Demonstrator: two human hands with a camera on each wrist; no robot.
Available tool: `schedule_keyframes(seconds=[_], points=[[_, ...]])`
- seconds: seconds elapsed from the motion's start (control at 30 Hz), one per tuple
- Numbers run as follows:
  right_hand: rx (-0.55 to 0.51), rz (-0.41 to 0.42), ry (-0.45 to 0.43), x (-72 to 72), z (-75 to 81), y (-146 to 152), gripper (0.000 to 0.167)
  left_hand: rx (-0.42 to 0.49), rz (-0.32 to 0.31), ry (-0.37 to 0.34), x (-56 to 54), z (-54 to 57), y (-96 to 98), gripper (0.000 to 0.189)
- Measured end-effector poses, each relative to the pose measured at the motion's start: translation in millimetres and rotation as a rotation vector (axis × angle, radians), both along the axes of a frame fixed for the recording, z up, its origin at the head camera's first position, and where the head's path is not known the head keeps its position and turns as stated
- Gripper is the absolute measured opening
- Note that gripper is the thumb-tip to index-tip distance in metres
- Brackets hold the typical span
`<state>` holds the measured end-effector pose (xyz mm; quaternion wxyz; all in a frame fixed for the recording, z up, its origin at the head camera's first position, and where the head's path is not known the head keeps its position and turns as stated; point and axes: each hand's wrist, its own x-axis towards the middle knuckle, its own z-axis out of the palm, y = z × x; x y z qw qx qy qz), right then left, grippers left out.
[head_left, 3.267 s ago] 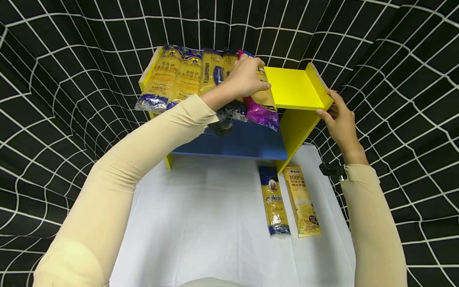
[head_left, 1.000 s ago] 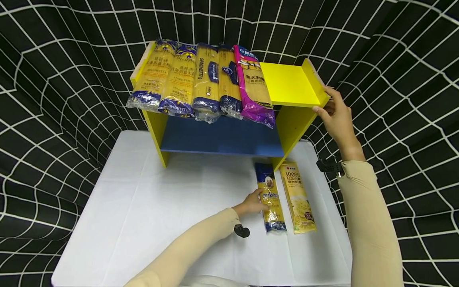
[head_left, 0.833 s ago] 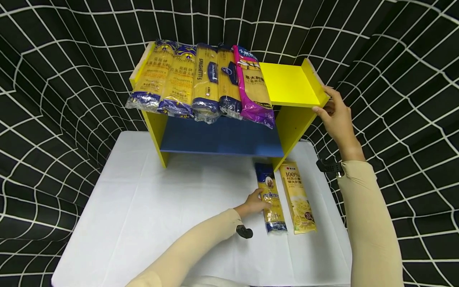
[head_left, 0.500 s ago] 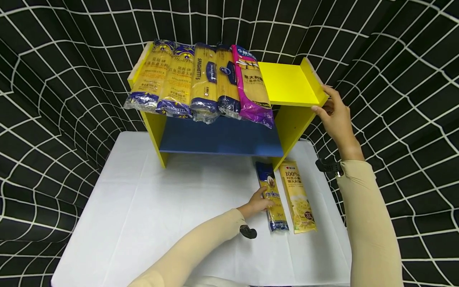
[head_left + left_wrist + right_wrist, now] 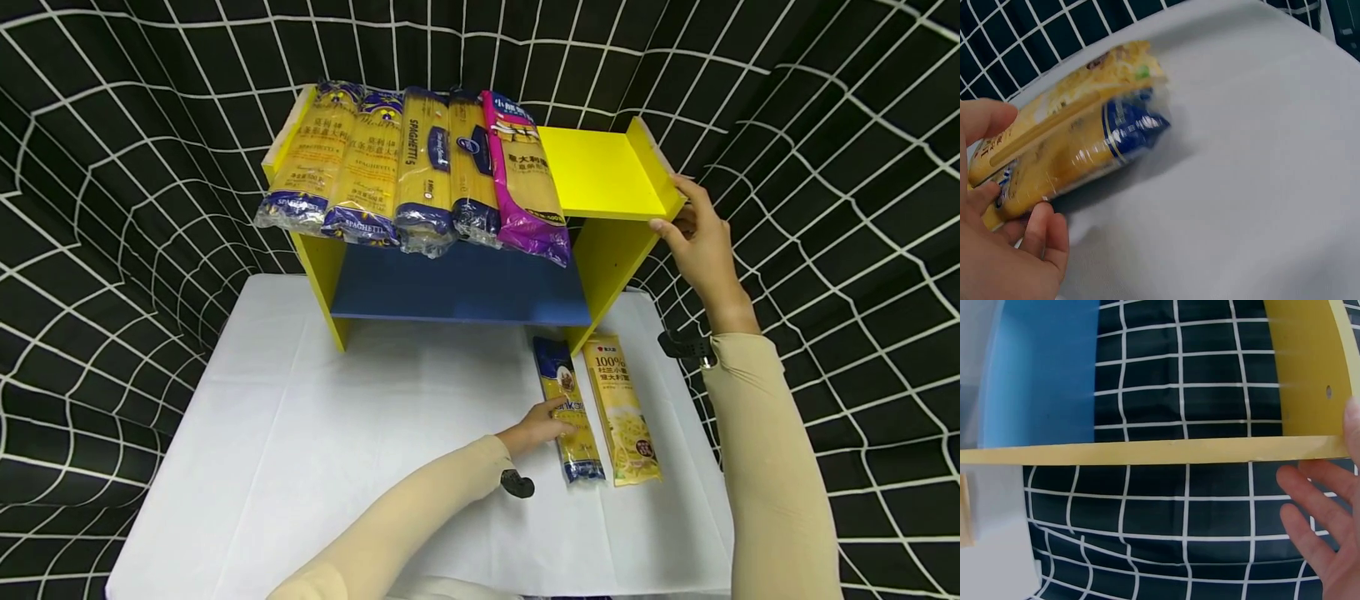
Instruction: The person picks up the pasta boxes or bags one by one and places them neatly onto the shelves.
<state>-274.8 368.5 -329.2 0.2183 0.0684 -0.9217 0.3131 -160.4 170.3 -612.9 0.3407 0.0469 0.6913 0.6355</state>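
Observation:
My left hand (image 5: pixel 543 423) is at the left edge of a blue-and-yellow packet of pasta (image 5: pixel 581 450) on the white table. In the left wrist view that pasta packet (image 5: pixel 1079 150) lies between the thumb and the curled fingers. Up at the right end of a yellow shelf unit (image 5: pixel 611 179), my right hand (image 5: pixel 705 250) grips the upper side panel, thumb on the front edge and fingers behind. The right wrist view shows the right hand (image 5: pixel 1329 519) at the panel's yellow edge (image 5: pixel 1210 450).
Just right of the held packet lies a yellow packet of pasta (image 5: pixel 621 417). Several spaghetti packets (image 5: pixel 367 167) and a pink-edged packet (image 5: pixel 528 179) lie side by side on the top shelf, leaving a bare stretch at right. Below is a blue shelf (image 5: pixel 457 287); black netted fabric surrounds the table.
My left hand has left the pink-edged packet on the top shelf and come down to the blue-and-yellow packet, which has shifted slightly. My right hand has stayed on the side panel.

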Motion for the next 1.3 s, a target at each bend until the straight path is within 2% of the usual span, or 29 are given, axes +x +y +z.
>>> schedule_keyframes(seconds=[0.17,0.37,0.57,0.7,0.8,1.07,1.3], points=[[-0.013,0.0,-0.012,0.6,0.8,-1,0.064,0.006,-0.047,0.009,1.5,1.5,-5.7,0.081],[-0.011,-0.007,-0.02,1.9,1.7,-2,0.064,0.063,-0.015,-0.002,-1.1,-8.6,-8.4,0.078],[-0.015,-0.003,-0.018,1.4,1.6,-2,0.065,0.028,0.027,0.065,-7.2,-12.8,-14.7,0.073],[-0.012,-0.01,-0.022,1.6,1.8,-2,0.065,-0.046,0.017,0.149,-12.9,-12.9,-20.7,0.076],[-0.008,-0.014,-0.022,1.8,1.8,-2,0.064,-0.07,0.0,0.185,-17.5,-13.9,-24.6,0.079],[-0.013,-0.001,-0.023,1.1,0.6,-1,0.064,0.028,-0.008,0.091,-20.9,-19.1,-35.0,0.083],[-0.001,-0.013,0.006,0.9,-0.2,-1,0.063,0.092,-0.003,0.055,-18.3,-20.8,-42.8,0.081]])
